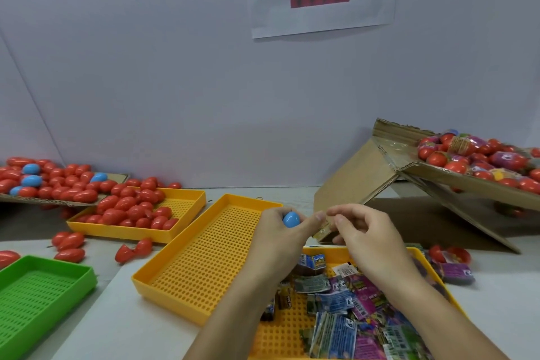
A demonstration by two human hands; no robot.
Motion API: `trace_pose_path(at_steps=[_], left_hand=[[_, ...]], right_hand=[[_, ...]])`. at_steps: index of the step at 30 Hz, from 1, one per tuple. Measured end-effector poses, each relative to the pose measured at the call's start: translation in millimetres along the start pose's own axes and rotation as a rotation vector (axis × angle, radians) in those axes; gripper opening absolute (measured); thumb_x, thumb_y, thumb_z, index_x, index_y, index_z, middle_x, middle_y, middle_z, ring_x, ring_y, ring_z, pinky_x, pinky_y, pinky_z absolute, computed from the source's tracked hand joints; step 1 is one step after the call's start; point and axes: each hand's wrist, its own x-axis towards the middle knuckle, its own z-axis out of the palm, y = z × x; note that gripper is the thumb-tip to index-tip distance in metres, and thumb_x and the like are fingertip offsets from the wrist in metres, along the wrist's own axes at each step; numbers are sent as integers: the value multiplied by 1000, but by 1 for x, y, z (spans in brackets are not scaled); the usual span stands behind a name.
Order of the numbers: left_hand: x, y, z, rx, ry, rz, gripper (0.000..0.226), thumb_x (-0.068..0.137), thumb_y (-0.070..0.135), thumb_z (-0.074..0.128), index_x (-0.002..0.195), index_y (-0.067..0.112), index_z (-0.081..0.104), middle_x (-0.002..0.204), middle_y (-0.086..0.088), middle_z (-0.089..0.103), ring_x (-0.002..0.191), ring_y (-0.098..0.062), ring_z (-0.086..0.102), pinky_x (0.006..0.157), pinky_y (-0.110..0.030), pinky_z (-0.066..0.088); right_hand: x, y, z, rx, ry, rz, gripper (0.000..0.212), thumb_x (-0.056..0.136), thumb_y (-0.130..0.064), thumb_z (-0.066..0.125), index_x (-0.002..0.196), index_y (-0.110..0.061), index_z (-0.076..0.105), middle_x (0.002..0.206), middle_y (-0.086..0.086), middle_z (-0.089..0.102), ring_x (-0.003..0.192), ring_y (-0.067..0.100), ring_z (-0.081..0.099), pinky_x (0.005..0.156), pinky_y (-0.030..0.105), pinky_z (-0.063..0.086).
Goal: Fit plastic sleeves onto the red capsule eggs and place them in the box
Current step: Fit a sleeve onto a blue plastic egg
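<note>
My left hand (277, 235) grips a blue capsule egg (291, 219) in its palm, and its thumb and forefinger pinch one edge of a plastic sleeve (323, 231). My right hand (362, 232) pinches the other side of the same sleeve. Both hands hover above the gap between two yellow trays. Loose printed sleeves (350, 304) fill the near yellow tray (418, 260). Bare red eggs (131, 209) lie heaped in the far-left yellow tray (187, 210). Sleeved eggs (482, 159) fill the cardboard box (467, 184) at the right.
An empty yellow tray (204, 257) lies just left of my hands. A green tray (43, 298) sits at the near left. More red and blue eggs (46, 181) rest on cardboard at the far left. An opened red egg (134, 250) lies on the table.
</note>
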Motion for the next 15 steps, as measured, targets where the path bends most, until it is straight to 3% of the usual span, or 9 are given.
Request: trace_pose_path(at_steps=[4,8,11,15], left_hand=[[0,0,-2,-7,-30,7,40,82,47,73,68,12,60,54,5,49,48,-8,43,54,-29,42],[0,0,-4,-9,-65,-5,40,84,46,71,69,11,61,57,1,50,48,-10,43,53,-29,40],[-1,-1,-4,-38,-95,-14,38,84,45,71,69,11,63,54,3,49,50,-13,42,54,-32,39],[-1,-1,-4,-46,-99,-20,39,84,46,71,69,10,63,50,7,50,47,-10,42,51,-28,39]], right_hand=[[-4,-5,1,17,-130,-90,31,95,-10,60,108,-35,70,98,-20,72,95,-3,65,78,18,54],[-6,-6,0,14,-157,-171,26,92,-8,63,99,-31,74,89,-14,75,87,3,70,75,16,55],[-7,-8,0,110,-241,-133,29,93,-8,63,109,-30,72,98,-12,75,95,5,70,80,21,57],[-7,-8,-1,197,-278,-98,31,92,-2,62,111,-24,72,98,-7,76,91,9,71,71,18,55]])
